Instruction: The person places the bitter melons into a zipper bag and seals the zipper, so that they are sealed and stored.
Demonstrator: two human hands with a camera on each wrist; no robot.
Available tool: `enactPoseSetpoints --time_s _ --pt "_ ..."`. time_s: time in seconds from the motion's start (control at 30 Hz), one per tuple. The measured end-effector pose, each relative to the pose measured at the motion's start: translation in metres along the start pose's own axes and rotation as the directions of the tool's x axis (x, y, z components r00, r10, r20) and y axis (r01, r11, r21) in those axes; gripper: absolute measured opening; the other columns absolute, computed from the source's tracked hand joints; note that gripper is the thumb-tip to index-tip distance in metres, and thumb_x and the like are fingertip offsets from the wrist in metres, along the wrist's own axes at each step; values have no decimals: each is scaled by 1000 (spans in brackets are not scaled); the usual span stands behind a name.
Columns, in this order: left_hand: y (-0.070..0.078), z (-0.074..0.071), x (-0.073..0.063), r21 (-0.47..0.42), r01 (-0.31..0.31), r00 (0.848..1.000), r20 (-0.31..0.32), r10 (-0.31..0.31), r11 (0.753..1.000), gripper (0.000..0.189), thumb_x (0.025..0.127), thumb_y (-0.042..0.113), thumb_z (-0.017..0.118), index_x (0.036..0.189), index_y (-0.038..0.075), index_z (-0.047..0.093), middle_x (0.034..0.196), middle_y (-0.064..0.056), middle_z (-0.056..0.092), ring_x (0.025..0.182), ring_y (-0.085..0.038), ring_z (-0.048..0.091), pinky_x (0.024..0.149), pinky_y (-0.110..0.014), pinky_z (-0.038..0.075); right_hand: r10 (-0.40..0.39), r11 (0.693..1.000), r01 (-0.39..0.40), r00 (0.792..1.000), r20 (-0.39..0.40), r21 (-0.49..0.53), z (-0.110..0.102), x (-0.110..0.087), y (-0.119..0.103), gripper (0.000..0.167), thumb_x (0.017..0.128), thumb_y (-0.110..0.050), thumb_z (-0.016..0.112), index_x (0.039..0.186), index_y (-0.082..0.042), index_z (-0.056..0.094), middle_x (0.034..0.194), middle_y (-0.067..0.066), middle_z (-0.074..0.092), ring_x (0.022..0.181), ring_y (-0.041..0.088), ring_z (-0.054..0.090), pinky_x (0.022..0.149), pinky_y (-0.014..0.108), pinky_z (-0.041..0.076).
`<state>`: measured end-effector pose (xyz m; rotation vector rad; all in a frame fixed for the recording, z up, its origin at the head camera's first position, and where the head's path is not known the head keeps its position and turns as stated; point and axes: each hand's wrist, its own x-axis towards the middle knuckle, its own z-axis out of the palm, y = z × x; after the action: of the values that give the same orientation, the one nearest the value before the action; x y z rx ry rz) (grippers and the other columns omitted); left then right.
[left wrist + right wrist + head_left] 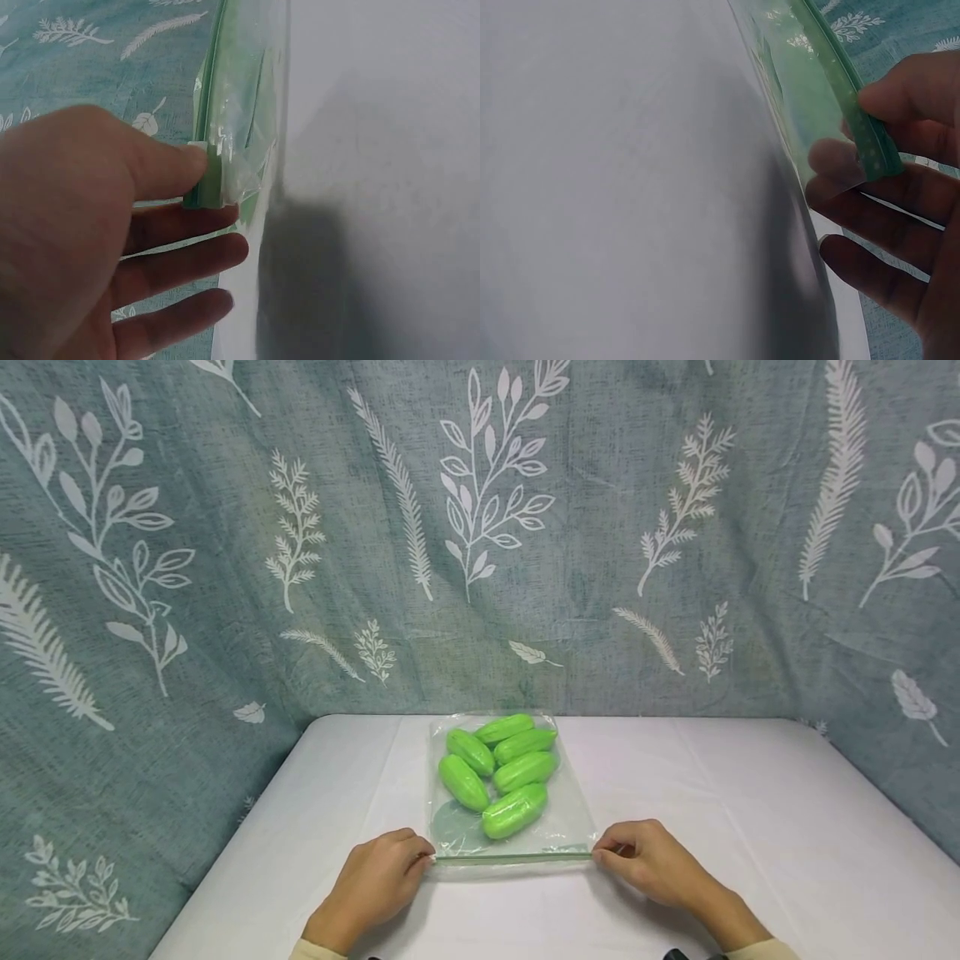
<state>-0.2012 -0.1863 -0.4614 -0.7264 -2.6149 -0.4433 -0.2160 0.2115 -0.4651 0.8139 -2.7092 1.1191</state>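
A clear zip bag lies on the white table with its green closure strip along the near edge. Inside it are several bright green cucumbers, bunched toward the far end. At the strip's left end, my left hand pinches a small green slider between thumb and forefinger, its other fingers extended below. My right hand grips the strip's right end; in the right wrist view, fingers show through the clear plastic behind that corner.
The white table spreads out on both sides of the bag. A grey-green curtain with white leaf prints hangs behind the table and down its sides. Light sleeve cuffs show at the bottom of the head view.
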Motion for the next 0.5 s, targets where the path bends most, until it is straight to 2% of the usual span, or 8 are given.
enactPoseSetpoints --time_s 0.17,0.5 --pt "-1 -3 0 -15 41 998 55 -40 999 7 89 25 73 95 23 77 90 18 66 85 -4 65 68 -33 56 -38 999 38 999 8 22 1 1 -1 10 94 -21 69 88 -22 76 85 -12 70 76 5 62 67 26 55" --pt "-2 -3 2 -37 41 995 87 -38 998 9 92 27 70 95 22 77 94 16 69 90 -7 67 72 -35 58 -32 999 32 999 -10 19 1 -1 0 11 95 -20 67 87 -21 75 82 -11 69 74 5 61 66 26 54"
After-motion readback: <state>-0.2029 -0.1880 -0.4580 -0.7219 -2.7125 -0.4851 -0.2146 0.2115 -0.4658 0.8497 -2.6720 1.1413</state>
